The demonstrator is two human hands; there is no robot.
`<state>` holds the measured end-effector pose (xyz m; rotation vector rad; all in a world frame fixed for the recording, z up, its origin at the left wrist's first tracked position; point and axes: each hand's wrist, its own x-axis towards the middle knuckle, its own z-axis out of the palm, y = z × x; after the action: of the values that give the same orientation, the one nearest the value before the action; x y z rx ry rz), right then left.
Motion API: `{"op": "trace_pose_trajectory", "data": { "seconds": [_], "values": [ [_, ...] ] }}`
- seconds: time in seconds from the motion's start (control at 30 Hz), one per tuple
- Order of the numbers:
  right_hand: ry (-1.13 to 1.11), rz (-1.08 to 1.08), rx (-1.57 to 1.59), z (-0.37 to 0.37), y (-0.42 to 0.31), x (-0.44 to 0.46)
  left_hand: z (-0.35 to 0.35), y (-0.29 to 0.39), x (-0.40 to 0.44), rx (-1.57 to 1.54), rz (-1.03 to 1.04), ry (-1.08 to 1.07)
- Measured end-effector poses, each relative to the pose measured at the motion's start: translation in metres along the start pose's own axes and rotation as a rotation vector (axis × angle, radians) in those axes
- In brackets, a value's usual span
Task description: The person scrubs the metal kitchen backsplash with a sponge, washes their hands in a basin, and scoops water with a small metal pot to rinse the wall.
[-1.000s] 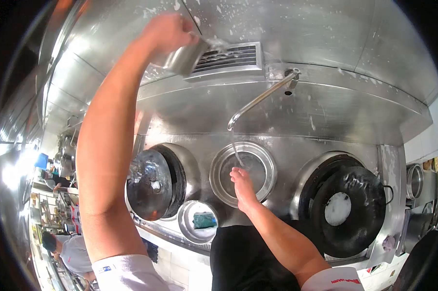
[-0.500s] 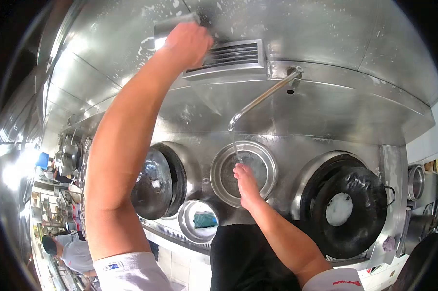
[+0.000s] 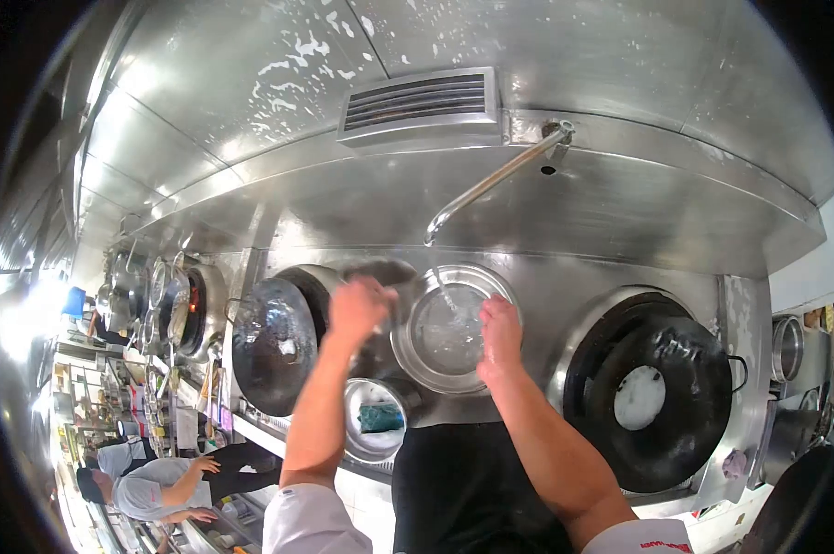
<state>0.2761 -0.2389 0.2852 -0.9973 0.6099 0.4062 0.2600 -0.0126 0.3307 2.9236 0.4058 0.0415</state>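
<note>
My left hand (image 3: 360, 309) is closed and blurred by motion just left of the round metal basin (image 3: 449, 383). It holds a metal container (image 3: 378, 270), smeared too much to show its exact kind. At the basin's right rim is my right hand (image 3: 498, 337), its fingers bent together over the edge; the fingertips are partly hidden. Water runs from the long swing tap (image 3: 491, 185) into the basin. Below my left hand stands a smaller metal pot (image 3: 350, 420) with suds and a green scouring pad (image 3: 381, 418) in it.
Woks lie tilted on burners to the left (image 3: 274, 346) and the right (image 3: 680, 397), with suds in the right one. Soapy streaks mark the steel wall (image 3: 292, 55) beside a vent grille (image 3: 422, 100). A co-worker (image 3: 158, 489) is at the lower left.
My left hand has come down from the wall beside the vent to the basin's left side, bringing the metal container. My right hand has shifted from over the basin to its right rim.
</note>
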Motion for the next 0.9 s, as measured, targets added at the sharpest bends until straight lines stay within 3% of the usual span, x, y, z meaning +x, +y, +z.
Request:
{"op": "trace_pose_trajectory", "data": {
  "seconds": [0.07,0.13,0.33,0.5,0.53,0.6,0.63,0.7,0.73,0.77,0.9],
  "values": [
    [0.013,0.012,-0.007,0.002,0.001,-0.006,0.079,0.006,-0.024,0.042,0.132,-0.035],
    [-0.024,-0.027,0.029,0.0,0.006,-0.005,0.133,0.016,-0.035,0.129,0.218,-0.239],
    [0.024,-0.084,0.096,-0.008,-0.005,-0.005,0.218,0.034,-0.035,0.529,0.535,-0.469],
    [0.11,-0.136,0.215,-0.019,-0.028,0.001,0.276,0.03,-0.012,0.524,0.594,-0.554],
    [0.126,-0.118,0.252,-0.022,-0.035,-0.003,0.272,0.03,-0.012,0.523,0.609,-0.553],
    [0.044,-0.172,0.275,-0.044,-0.034,0.014,0.258,0.02,-0.014,0.104,0.331,-0.375],
    [0.072,-0.2,0.295,-0.051,-0.045,0.013,0.256,0.007,-0.021,-0.151,0.449,-0.057],
    [0.105,-0.225,0.342,-0.059,-0.063,0.016,0.239,0.002,-0.023,-0.178,0.439,-0.008],
    [0.223,-0.256,0.359,-0.063,-0.069,0.018,0.217,0.006,-0.032,-0.219,0.413,0.035],
    [0.338,-0.293,0.374,-0.065,-0.076,0.021,0.194,0.021,-0.032,-0.244,0.386,0.143],
    [0.39,-0.304,0.549,-0.076,-0.107,0.021,0.083,0.107,-0.005,-0.475,0.388,0.24]
  ]
}}
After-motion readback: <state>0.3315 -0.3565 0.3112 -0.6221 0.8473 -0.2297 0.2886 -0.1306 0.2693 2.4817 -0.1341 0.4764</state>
